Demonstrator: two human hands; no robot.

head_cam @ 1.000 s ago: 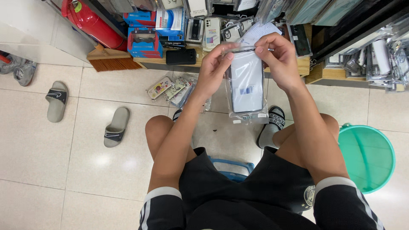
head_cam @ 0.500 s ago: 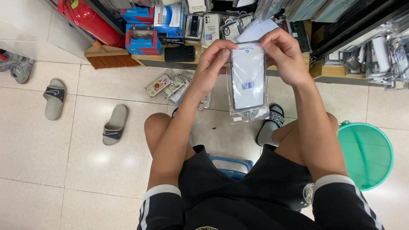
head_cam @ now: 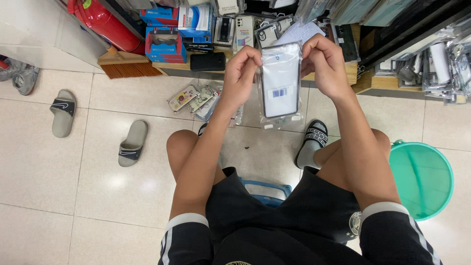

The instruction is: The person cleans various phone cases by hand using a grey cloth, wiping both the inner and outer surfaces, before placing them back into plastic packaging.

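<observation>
Head view | left hand [head_cam: 241, 71], right hand [head_cam: 326, 64] grip bagged phone case [head_cam: 280, 81] | loose cases [head_cam: 196, 100] on floor

The phone case [head_cam: 280, 81] sits in a clear, shiny plastic sleeve [head_cam: 278, 120] that catches the light, with a white paper sticker on it. The floor [head_cam: 59, 196] is smooth, glossy tile with a bit of glare. The bucket [head_cam: 423, 179] looks like smooth green plastic, semi-matt. The slippers [head_cam: 132, 143] seem to be matt rubbery foam. The shorts [head_cam: 274, 221] are soft black cloth. The broom [head_cam: 126, 66] has a wooden block with stiff orange bristles, and the fire extinguisher [head_cam: 100, 22] is glossy red painted metal.
</observation>
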